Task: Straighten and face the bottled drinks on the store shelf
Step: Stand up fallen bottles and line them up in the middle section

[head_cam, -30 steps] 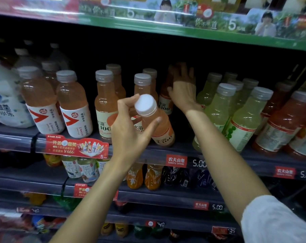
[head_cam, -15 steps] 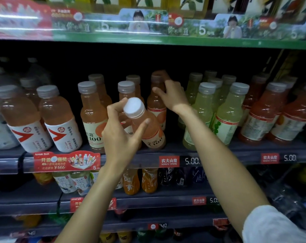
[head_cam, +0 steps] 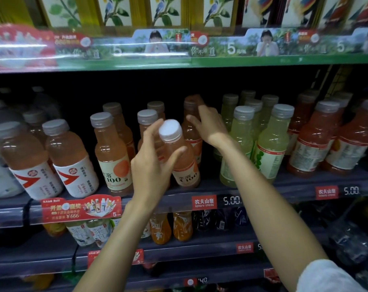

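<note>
My left hand [head_cam: 152,165] grips an orange drink bottle [head_cam: 184,165] with a white cap, tilted toward me at the front edge of the middle shelf [head_cam: 284,186]. Behind it my right hand [head_cam: 209,125] reaches in and wraps its fingers round a second orange bottle [head_cam: 191,114] further back, which is partly hidden by the hand. More orange bottles [head_cam: 112,152] stand upright to the left. Pale green bottles [head_cam: 271,148] stand to the right of my right wrist.
Red-orange bottles [head_cam: 311,148] fill the shelf's right end, and bottles with white-and-red labels [head_cam: 71,161] its left. A red promo tag [head_cam: 81,209] hangs on the shelf rail. The shelf above [head_cam: 200,60] leaves little headroom. Lower shelves hold smaller bottles [head_cam: 161,230].
My right hand has drawn forward from deep in the shelf with the rear orange bottle. The tilted bottle in my left hand has stayed at the shelf's front edge. The camera view tilted upward.
</note>
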A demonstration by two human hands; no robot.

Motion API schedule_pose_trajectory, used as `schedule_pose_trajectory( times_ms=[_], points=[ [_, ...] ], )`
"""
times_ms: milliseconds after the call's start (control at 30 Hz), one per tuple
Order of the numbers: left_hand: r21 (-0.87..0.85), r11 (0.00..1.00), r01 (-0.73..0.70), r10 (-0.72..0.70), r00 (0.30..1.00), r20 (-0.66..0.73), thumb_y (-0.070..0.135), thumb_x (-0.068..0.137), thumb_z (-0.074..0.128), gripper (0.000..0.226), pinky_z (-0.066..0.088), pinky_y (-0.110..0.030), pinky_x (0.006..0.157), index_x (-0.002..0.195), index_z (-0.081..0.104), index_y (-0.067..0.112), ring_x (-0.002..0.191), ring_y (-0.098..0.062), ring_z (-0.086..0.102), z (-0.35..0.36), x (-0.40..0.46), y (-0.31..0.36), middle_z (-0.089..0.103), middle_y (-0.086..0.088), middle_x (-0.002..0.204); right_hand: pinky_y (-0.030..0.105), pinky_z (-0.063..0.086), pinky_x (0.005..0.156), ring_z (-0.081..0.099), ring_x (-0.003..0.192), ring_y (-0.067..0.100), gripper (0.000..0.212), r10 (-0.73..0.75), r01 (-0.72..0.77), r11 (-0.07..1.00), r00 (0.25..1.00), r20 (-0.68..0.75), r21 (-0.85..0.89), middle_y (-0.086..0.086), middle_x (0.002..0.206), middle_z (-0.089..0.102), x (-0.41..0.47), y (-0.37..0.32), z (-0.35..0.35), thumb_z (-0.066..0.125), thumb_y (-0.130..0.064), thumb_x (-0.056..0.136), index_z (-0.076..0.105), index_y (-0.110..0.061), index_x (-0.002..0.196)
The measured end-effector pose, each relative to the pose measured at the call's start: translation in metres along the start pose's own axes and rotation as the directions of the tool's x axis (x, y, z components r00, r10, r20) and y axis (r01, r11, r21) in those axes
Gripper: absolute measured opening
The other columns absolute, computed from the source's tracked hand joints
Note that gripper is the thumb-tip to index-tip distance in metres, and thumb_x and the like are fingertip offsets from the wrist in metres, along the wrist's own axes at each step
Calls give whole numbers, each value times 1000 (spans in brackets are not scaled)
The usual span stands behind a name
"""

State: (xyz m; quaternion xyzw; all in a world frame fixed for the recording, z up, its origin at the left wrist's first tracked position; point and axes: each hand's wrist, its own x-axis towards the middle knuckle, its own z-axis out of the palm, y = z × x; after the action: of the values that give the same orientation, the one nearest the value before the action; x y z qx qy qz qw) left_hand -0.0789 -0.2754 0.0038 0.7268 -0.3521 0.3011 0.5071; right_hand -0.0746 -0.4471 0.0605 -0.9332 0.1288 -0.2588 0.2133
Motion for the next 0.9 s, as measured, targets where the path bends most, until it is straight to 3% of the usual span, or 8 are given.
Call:
schedule_pose_trajectory(
  times_ms=[133,300,433,500,667,733,833,900],
  points=[
    [40,999,-19,18,1000,24,52,84,61,67,57,-36,77,137,38,18,102,-9,60,7,8,-3,59,1,127,32,37,77,54,110,36,37,0,0,1000,1000,19,20,20,120,54,-1,4,-2,48,-30,98,43,-9,129],
    [64,998,1,-5,999,49,48,86,60,68,55,-34,75,141,38,15,93,-8,62,12,16,-1,63,-1,120,32,39,91,48,122,30,59,-51,47,987,998,21,157,17,138,45,-11,11,1,45,-21,99,16,-25,150],
    [103,994,-42,32,995,95,42,87,65,69,54,-41,75,144,36,15,91,-21,66,27,25,3,66,-5,113,15,32,97,44,127,16,57,-1,40,923,995,-102,383,5,141,42,-55,17,10,39,-7,99,17,-21,150],
    [128,990,-53,37,991,125,42,88,63,71,53,-41,74,146,32,15,91,-26,66,35,29,3,66,-8,117,16,36,100,44,123,6,60,47,-7,875,996,-70,484,1,140,42,-74,19,19,38,-5,98,15,-23,150],
    [129,992,-7,-11,990,140,41,89,62,70,52,-40,80,147,30,19,98,-26,65,44,36,1,63,-8,124,-3,36,81,44,108,-8,67,67,-54,825,998,-3,562,-9,128,45,-88,23,33,49,-9,95,15,-22,150],
    [58,998,18,-28,985,168,42,88,62,69,53,-42,83,147,31,23,101,-21,66,46,35,1,63,-5,123,2,38,88,46,112,-5,75,35,-11,842,999,-34,540,-6,132,48,-91,25,37,60,-14,90,16,-22,150],
    [23,998,55,-58,984,167,39,89,63,68,53,-40,88,147,32,21,107,-17,63,47,33,2,63,-4,124,30,47,98,52,120,10,89,5,9,870,1000,-28,492,1,141,45,-94,29,43,68,-24,84,10,-28,150],
    [29,999,19,-23,993,119,33,91,62,62,50,-31,93,145,36,14,112,-13,58,40,27,2,60,-4,127,35,47,97,52,121,13,91,24,-5,879,999,-35,476,1,140,48,-93,27,45,70,-31,82,9,-32,149]
  ],
)
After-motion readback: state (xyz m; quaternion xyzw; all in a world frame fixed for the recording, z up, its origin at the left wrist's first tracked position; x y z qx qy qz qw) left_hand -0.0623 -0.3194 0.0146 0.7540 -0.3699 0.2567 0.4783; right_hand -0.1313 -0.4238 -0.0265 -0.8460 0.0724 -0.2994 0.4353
